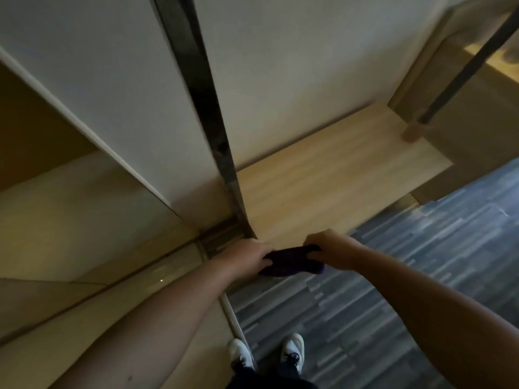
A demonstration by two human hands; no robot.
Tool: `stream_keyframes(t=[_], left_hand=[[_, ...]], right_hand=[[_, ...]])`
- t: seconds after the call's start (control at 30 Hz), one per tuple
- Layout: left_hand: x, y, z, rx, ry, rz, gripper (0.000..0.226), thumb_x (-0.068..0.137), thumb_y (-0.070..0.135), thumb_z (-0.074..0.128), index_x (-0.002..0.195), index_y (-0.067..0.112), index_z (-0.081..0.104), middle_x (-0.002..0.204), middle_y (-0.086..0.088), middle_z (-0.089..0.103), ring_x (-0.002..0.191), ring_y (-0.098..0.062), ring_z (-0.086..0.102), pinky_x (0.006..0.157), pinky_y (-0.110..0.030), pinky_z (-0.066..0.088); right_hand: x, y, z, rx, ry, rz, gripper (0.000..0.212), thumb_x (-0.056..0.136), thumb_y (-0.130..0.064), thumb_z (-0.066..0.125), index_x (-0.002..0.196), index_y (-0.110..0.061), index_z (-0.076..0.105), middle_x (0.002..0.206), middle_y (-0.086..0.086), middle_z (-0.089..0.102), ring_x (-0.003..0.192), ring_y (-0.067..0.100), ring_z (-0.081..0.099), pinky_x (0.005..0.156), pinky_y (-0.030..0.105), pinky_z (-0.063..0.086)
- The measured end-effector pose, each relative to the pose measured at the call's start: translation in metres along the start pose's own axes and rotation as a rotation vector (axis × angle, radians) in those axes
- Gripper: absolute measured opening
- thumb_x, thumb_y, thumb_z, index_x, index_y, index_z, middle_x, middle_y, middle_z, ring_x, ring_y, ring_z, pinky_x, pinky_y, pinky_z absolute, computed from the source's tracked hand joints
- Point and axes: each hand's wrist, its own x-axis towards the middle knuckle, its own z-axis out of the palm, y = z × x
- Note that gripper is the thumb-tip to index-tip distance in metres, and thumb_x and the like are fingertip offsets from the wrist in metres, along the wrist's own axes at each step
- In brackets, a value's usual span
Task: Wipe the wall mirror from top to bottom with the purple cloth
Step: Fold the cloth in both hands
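Note:
I hold the dark purple cloth (289,265) bunched between both hands, low in front of me. My left hand (247,256) grips its left end and my right hand (328,248) grips its right end, fingers curled round the fabric. Straight ahead a narrow, dark, glossy strip (207,102) runs up the white wall from the floor; it looks like the wall mirror seen at a very steep angle, though I cannot tell for sure. The cloth hangs just below and to the right of the strip's bottom end, apart from it.
A low light-wood platform (337,178) lies along the wall to the right of the strip. Grey striped carpet (393,290) covers the floor on the right, beige tiles (84,220) on the left. A dark pole (463,66) slants at the upper right. My white shoes (292,349) are below.

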Motion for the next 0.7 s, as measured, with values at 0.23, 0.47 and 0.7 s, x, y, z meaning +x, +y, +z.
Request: stream_keyframes(t=[0.23, 0.47, 0.7], left_hand=[[0.107, -0.039, 0.006, 0.088, 0.4, 0.05, 0.019, 0.096, 0.014, 0.059, 0.113, 0.013, 0.068, 0.103, -0.006, 0.066, 0.096, -0.024, 0.061, 0.08, -0.037, 0.052], [0.174, -0.083, 0.069, 0.372, 0.632, 0.225, 0.024, 0.075, 0.0, 0.078, 0.098, 0.002, 0.073, 0.108, -0.016, 0.072, 0.098, -0.03, 0.071, 0.084, -0.04, 0.06], [0.16, -0.1, 0.166, 0.373, 0.462, 0.164, 0.049, 0.097, 0.02, 0.033, 0.137, 0.002, 0.054, 0.145, -0.02, 0.05, 0.136, -0.034, 0.046, 0.109, -0.046, 0.043]], right_hand=[[0.089, 0.053, 0.006, 0.074, 0.341, 0.132, 0.011, 0.102, -0.021, 0.05, 0.108, -0.02, 0.059, 0.09, 0.002, 0.065, 0.073, 0.02, 0.062, 0.065, 0.039, 0.057], [0.14, 0.096, 0.079, -0.216, 0.758, -0.076, 0.02, 0.082, -0.001, 0.072, 0.101, -0.005, 0.066, 0.111, 0.014, 0.071, 0.1, 0.032, 0.07, 0.092, 0.045, 0.055], [0.143, 0.118, 0.175, -0.336, 0.444, -0.038, 0.054, 0.091, -0.027, 0.061, 0.139, -0.006, 0.052, 0.152, 0.018, 0.042, 0.144, 0.033, 0.035, 0.118, 0.05, 0.025]])
